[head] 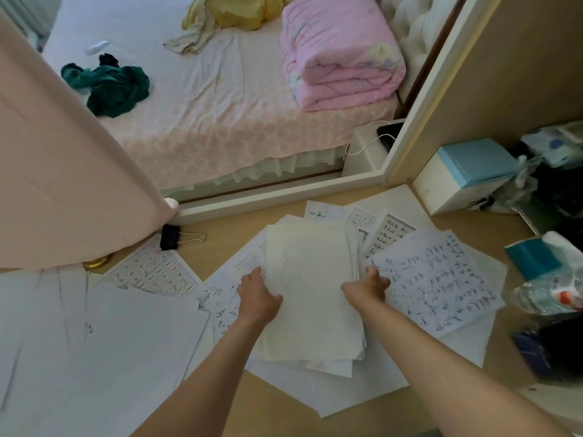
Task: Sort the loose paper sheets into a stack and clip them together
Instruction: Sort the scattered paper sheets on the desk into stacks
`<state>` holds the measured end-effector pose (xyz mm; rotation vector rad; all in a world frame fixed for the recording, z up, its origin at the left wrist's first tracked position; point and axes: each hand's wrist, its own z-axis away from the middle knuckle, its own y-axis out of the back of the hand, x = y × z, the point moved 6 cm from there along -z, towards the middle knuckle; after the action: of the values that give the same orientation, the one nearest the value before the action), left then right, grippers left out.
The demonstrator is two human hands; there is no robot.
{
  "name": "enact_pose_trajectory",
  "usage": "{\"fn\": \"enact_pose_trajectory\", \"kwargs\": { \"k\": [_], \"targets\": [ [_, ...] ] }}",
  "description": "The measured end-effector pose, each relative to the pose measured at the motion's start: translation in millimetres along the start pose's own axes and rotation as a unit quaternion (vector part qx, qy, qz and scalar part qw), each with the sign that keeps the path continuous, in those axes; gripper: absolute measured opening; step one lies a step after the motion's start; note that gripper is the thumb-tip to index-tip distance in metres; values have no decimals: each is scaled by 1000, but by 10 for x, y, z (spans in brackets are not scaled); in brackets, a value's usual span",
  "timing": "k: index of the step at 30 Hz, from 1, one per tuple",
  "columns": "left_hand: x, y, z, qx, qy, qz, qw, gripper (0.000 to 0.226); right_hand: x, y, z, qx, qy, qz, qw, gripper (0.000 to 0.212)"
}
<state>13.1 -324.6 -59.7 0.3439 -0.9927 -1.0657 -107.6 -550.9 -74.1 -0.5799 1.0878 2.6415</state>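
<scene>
left hand (pixel 257 299), right hand (pixel 367 288) gripping paper stack (pixel 310 294), fingertips hidden

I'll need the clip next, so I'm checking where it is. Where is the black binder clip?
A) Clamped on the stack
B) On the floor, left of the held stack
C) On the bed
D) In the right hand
B: the black binder clip lies on the floor, apart from the stack that the left hand and right hand hold by its side edges.
</scene>
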Motion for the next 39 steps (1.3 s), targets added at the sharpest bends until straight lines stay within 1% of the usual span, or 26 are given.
{"fn": "enact_pose_trajectory", "kwargs": {
  "k": [2, 5, 7, 9, 10, 12, 13, 14, 17, 19, 21, 22, 24, 26, 28, 31, 33, 37, 39],
  "targets": [
    [-9, -1, -27, -1, 6, 2, 1000, 77, -19, -28, -15, -21, -5, -18, 1000, 72],
    [-43, 8, -66, -2, 11, 33, 999, 51, -55, -48, -18, -37, 9, -18, 999, 65],
    [-77, 0, -77, -26, 25, 76, 996, 51, -57, -69, -25, -35, 9, 17, 999, 64],
    [-101, -16, -83, -60, 46, 124, 989, 51, -81, -81, -16, -22, 13, 43, 999, 69],
    [-108, -21, -89, -74, 51, 150, 985, 44, -112, -76, 14, -12, 20, 43, 999, 68],
    [-100, -29, -98, -103, 49, 185, 976, 23, -144, -84, 66, -6, 36, -3, 999, 60],
    [-93, -26, -96, -113, 42, 191, 974, 18, -137, -96, 78, -7, 35, -25, 999, 58],
    [-91, -21, -99, -116, 32, 187, 975, 21, -116, -109, 72, -6, 28, -33, 999, 58],
    [-64, 10, -112, -105, 1, 164, 981, 41, -35, -131, 37, -22, 9, -56, 998, 57],
    [-94, 50, -124, -72, 3, 157, 985, 46, -15, -69, 38, -24, 16, -91, 995, 46],
    [-156, 82, -136, -41, 3, 134, 990, 45, 19, 90, 46, 5, 17, -113, 993, 35],
    [-180, 95, -140, -25, -14, 96, 995, 44, 57, 181, 39, 18, 11, -123, 992, 30],
    [-206, 102, -145, 11, -70, -27, 997, 44, 160, 364, -22, 35, -4, -135, 990, 24],
    [-159, 111, -114, 37, -118, -150, 981, 55, 300, 513, -141, 35, -20, -146, 988, 21],
    [-93, 54, -92, 29, -147, -206, 967, 68, 391, 625, -212, 28, -23, -158, 987, 21],
    [-4, -102, -62, 16, -161, -240, 957, 77, 438, 658, -228, 4, 10, -134, 991, 32],
    [53, -174, -64, 17, -161, -248, 955, 75, 439, 649, -193, -7, 40, -100, 994, 31],
    [101, -190, -165, -13, -146, -225, 963, 62, 403, 682, -137, -36, 75, -66, 994, 28],
    [72, -152, -229, -27, -117, -159, 980, 50, 406, 704, -145, -61, 82, -63, 993, 28]
  ]
}}
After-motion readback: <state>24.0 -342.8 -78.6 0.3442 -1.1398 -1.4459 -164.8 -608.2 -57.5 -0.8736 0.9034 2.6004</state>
